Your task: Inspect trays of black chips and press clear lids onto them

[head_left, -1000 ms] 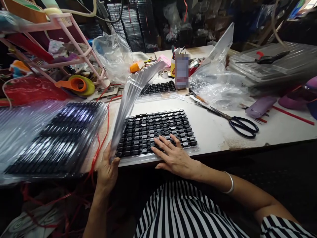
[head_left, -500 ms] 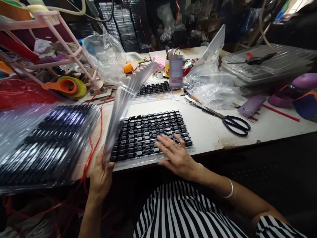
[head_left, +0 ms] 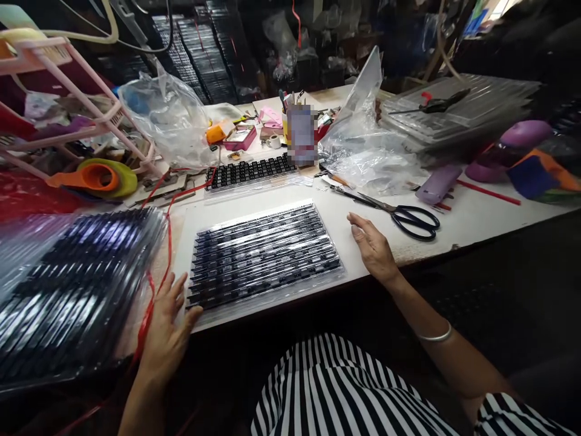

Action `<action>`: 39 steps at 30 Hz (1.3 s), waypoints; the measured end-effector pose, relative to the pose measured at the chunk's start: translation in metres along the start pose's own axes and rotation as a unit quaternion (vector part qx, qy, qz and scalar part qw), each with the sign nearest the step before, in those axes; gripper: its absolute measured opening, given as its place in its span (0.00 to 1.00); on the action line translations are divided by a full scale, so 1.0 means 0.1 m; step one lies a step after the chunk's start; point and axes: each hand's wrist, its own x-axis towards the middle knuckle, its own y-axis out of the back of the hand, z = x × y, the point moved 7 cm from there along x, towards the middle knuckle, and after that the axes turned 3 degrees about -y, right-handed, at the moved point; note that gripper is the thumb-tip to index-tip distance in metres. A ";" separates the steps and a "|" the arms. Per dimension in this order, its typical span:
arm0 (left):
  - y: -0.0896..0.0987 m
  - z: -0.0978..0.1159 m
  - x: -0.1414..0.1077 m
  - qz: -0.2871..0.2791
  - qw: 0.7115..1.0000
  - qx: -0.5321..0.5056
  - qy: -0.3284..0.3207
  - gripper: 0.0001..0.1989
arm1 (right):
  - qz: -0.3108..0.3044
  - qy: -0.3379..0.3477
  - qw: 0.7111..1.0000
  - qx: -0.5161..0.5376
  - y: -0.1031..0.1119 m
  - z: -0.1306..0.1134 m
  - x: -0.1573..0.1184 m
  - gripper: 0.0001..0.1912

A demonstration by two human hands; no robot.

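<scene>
A clear plastic tray (head_left: 265, 257) with rows of small black parts lies flat on the white table, and a shiny clear sheet covers the rows. At its near left corner is my left hand (head_left: 167, 327), fingers spread, thumb by the tray's edge; whether it touches cannot be made out. My right hand (head_left: 373, 247) hovers to the right of the tray, apart from it, with fingers loosely stretched and nothing in them. Beyond it, scissors (head_left: 399, 216) with dark handles lie on the table. Farther back sits another tray of black parts (head_left: 249, 171).
Stacked filled trays (head_left: 68, 290) stand at the left, with red string (head_left: 169, 236) beside them. A pink rack (head_left: 91, 121) holds tape rolls (head_left: 102, 177). Clear plastic bags (head_left: 367, 160) lie behind the scissors. Empty-looking clear trays (head_left: 458, 115) are piled at the back right.
The clear sheet my left hand held upright now lies over the tray. My left hand has let go, and my right hand has moved right, off the parts.
</scene>
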 end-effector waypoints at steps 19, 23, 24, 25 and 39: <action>-0.25 0.01 0.71 -0.021 0.995 0.097 -0.027 0.30 | -0.242 0.168 0.871 -0.392 -0.97 -0.30 0.29 0.26; -0.22 0.05 0.63 -0.009 0.996 0.083 -0.028 0.31 | -0.265 0.148 0.892 -0.337 -1.03 -0.20 0.31 0.26; -0.22 0.05 0.60 -0.005 0.996 0.087 -0.028 0.30 | -0.274 0.145 0.893 -0.325 -1.03 -0.18 0.31 0.26; -0.23 0.06 0.58 -0.006 0.994 0.101 -0.032 0.30 | -0.284 0.145 0.893 -0.318 -1.04 -0.15 0.30 0.26; -0.63 0.38 0.94 -0.141 0.928 0.330 -0.101 0.42 | -0.339 0.194 0.850 -0.352 -1.16 -0.20 0.36 0.31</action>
